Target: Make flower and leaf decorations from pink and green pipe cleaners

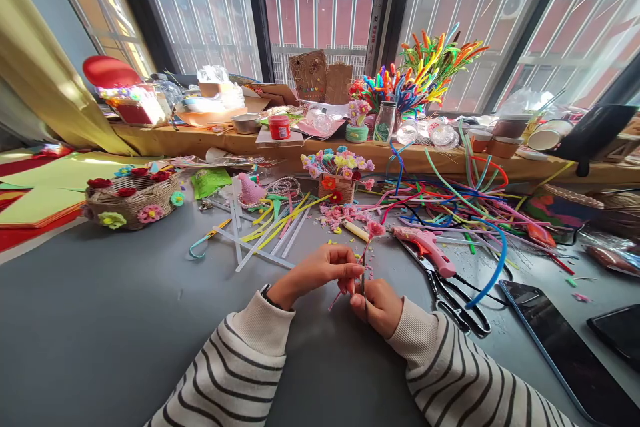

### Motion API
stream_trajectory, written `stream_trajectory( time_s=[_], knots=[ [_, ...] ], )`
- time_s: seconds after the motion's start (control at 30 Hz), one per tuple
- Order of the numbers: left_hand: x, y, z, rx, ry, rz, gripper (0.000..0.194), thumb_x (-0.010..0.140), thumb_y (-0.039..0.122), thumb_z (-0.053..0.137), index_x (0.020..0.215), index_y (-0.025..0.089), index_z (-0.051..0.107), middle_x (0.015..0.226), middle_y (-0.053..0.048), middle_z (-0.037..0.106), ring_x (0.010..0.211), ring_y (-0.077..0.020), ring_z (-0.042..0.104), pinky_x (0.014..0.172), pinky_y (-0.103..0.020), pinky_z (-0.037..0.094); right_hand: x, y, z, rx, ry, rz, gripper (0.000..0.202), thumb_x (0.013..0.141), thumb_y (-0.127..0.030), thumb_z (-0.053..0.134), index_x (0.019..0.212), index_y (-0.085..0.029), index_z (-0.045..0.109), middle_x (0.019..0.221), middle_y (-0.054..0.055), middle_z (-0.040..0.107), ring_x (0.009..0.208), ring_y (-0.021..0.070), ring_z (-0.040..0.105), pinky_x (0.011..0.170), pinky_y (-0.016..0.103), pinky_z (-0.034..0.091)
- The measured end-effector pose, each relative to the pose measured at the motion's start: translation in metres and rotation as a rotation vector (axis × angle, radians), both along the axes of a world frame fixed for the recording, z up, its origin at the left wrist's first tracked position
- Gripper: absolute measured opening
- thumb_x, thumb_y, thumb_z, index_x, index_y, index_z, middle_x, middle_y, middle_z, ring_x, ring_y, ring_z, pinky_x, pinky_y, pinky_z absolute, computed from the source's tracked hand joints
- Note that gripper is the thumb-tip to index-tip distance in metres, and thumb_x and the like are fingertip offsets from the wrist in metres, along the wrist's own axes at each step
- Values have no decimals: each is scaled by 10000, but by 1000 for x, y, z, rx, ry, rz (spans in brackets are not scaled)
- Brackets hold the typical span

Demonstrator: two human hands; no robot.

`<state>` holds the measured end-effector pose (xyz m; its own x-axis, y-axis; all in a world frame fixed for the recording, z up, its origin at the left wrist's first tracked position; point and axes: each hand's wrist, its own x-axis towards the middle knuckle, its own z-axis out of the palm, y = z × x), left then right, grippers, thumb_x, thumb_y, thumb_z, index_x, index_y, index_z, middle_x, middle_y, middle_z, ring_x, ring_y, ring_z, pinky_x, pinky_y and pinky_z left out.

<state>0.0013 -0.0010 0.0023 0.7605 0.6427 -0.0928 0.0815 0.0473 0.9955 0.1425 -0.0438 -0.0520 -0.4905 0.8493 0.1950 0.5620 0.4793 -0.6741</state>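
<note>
My left hand (333,270) is closed in a pinch on the thin stem of a pink pipe-cleaner flower. The flower's head (376,229) stands just above my fingers, and a pink stem end (334,302) pokes out below them. Close beside it, my right hand (383,307) is closed round a slim dark metal tool (363,273), which looks like small scissors; its narrow blades point up by the stem. My fingers partly hide both the tool and the stem. Behind my hands are pink fuzz scraps (340,215) and a small basket of pipe-cleaner flowers (337,188).
To the right lie a pink glue gun (425,247), large black-handled scissors (457,303), a phone (565,340) and heaped pipe cleaners (440,203). Clear glue sticks (260,250) lie left of centre, near a flower-trimmed woven basket (135,203). A crowded sill (310,145) runs behind.
</note>
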Motion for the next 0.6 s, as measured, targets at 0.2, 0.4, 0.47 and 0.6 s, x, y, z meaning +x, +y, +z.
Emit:
stream_trajectory(
  time_s=[0.2, 0.4, 0.47, 0.6],
  knots=[
    [1, 0, 1, 5, 20, 6, 213, 636, 319, 540, 595, 127, 458, 473, 33, 518, 453, -63, 470, 469, -185, 347, -1, 2, -2, -60, 2, -35, 591, 656, -672, 70, 388, -187, 276, 343, -24, 296, 331, 63, 272, 341, 208, 215],
    [3, 1, 3, 4, 18, 68, 212, 613, 320, 561, 608, 128, 470, 491, 41, 503, 478, -67, 470, 491, -193, 352, 1, 4, -5, -96, 30, -27, 623, 704, -621, 81, 329, -185, 320, 305, -6, 342, 317, 72, 338, 366, 209, 279],
    [3, 2, 2, 12, -4, 91, 203, 619, 315, 557, 627, 129, 479, 509, 39, 504, 487, -66, 463, 505, -197, 355, 1, 4, -5, -92, 42, -4, 635, 720, -601, 86, 322, -179, 343, 308, -2, 365, 330, 74, 368, 397, 206, 308],
    [2, 6, -4, 55, -55, 152, 202, 651, 323, 525, 630, 125, 493, 539, 30, 503, 498, -64, 446, 522, -201, 357, 1, 3, -3, -62, 79, 24, 654, 743, -571, 82, 317, -169, 373, 326, 8, 409, 363, 79, 409, 457, 207, 341]
  ],
)
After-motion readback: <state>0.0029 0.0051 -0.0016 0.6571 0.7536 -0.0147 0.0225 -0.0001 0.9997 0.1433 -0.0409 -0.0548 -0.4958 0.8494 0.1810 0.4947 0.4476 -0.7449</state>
